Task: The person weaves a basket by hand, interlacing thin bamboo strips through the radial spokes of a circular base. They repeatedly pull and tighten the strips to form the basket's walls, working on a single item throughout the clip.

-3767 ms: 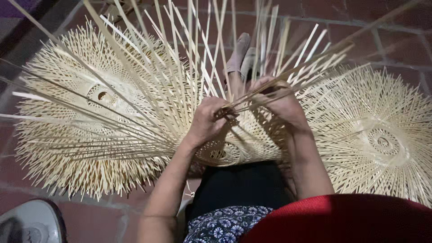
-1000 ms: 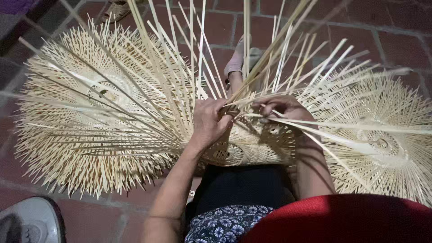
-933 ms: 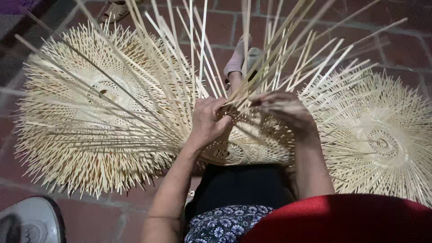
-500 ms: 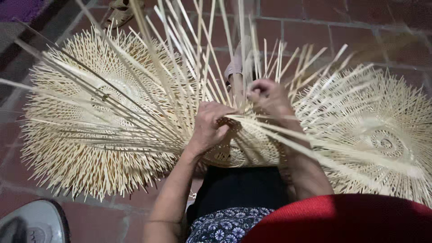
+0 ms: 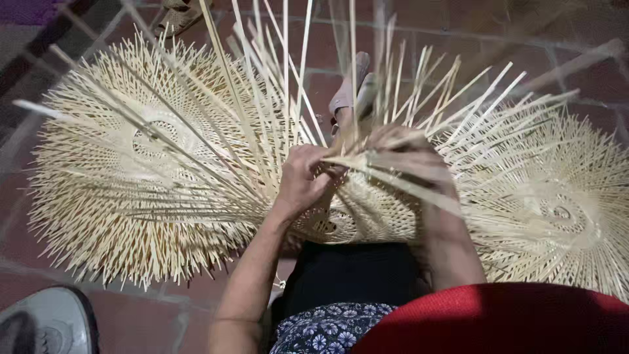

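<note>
Left hand [image 5: 303, 180] clamped on bamboo strips [image 5: 275, 98] fanning upward; right hand [image 5: 409, 154], blurred, grip unclear, over half-woven basket [image 5: 373, 213] between them.

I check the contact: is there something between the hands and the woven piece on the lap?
Nothing visible. The left hand grips the woven piece at its edge; loose strips cross over the right hand.
</note>
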